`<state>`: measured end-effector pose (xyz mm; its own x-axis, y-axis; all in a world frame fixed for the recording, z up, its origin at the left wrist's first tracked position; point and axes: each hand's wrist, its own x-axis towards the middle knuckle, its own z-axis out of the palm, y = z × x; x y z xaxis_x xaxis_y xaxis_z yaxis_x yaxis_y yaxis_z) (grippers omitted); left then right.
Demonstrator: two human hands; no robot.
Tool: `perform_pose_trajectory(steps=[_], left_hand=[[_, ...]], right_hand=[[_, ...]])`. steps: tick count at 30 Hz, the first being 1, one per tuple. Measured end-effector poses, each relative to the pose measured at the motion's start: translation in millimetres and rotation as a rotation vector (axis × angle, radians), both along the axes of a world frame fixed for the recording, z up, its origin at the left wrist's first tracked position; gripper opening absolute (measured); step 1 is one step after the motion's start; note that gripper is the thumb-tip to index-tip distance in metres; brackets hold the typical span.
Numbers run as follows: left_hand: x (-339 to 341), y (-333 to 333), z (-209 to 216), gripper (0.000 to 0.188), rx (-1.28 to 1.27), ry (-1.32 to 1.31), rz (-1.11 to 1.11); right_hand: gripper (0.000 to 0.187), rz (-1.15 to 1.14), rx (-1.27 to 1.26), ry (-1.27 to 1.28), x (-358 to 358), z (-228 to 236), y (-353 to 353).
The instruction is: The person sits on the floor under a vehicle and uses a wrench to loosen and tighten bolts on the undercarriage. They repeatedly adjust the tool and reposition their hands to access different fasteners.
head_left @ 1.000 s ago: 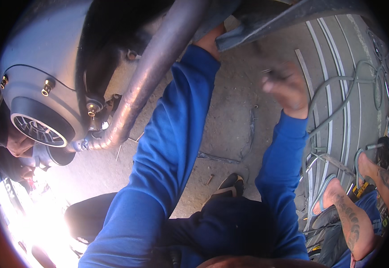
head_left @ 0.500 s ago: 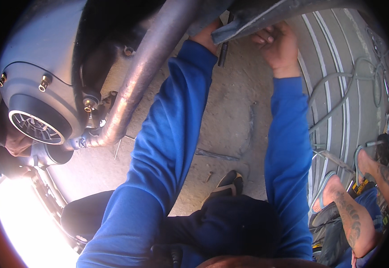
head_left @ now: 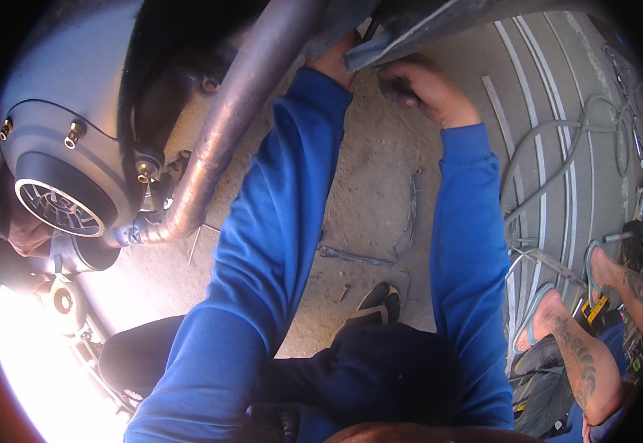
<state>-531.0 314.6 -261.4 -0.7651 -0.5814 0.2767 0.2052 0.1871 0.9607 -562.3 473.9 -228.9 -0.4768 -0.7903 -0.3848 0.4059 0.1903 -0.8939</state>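
Above me hangs the dark edge of a motorcycle panel (head_left: 425, 35). My left hand (head_left: 334, 60) reaches up behind its tip; the fingers are hidden there, and so is whatever they touch. Just below the panel's edge is my right hand (head_left: 428, 92), its fingers curled in and looking dark on the inner side. Whether something small sits in them I cannot make out. A bare metal exhaust pipe (head_left: 222, 140) slants down beside my left forearm. Left of the pipe is the grey engine cover (head_left: 63, 81) with a round vented cap (head_left: 63, 207).
Another person's tattooed leg (head_left: 576, 354) and sandalled feet are at the right, near tools. A hose (head_left: 543, 125) loops over long metal strips (head_left: 543, 88). On the dirt floor lie a thin dark strip (head_left: 358, 256) and a small bolt (head_left: 344, 293). Another hand (head_left: 30, 236) shows at far left.
My right hand has moved left and slightly down, closer to the panel's tip. The dark rod that hung below my left hand has gone up mostly out of sight.
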Motion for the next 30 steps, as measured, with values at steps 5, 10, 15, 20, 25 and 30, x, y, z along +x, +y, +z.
perform_pose_trajectory(steps=[5,10,15,20,25,30], left_hand=[[1.0,0.8,0.9,0.028,0.018,0.009,0.0],[3.9,6.1,1.7,0.028,0.054,0.023,0.002],[15.0,21.1,8.4,0.029,0.187,0.065,0.006],[29.0,35.9,27.3,0.029,0.763,0.301,-0.009],[37.6,36.4,43.6,0.023,1.034,0.408,-0.119],[46.8,37.1,34.6,0.023,0.994,0.174,-0.039]], right_hand=[[0.024,-0.255,-0.359,-0.255,-15.4,-8.9,-18.3],[0.027,-0.463,-0.711,-0.42,-9.5,-15.7,-14.9],[0.032,-0.633,-0.613,-0.271,22.8,-21.9,-18.9],[0.033,-0.758,-0.517,-0.178,46.0,-27.2,-0.8],[0.028,-0.911,-0.409,-0.215,72.4,-36.1,12.1],[0.026,-0.997,-0.252,-0.132,102.2,-22.7,31.7]])
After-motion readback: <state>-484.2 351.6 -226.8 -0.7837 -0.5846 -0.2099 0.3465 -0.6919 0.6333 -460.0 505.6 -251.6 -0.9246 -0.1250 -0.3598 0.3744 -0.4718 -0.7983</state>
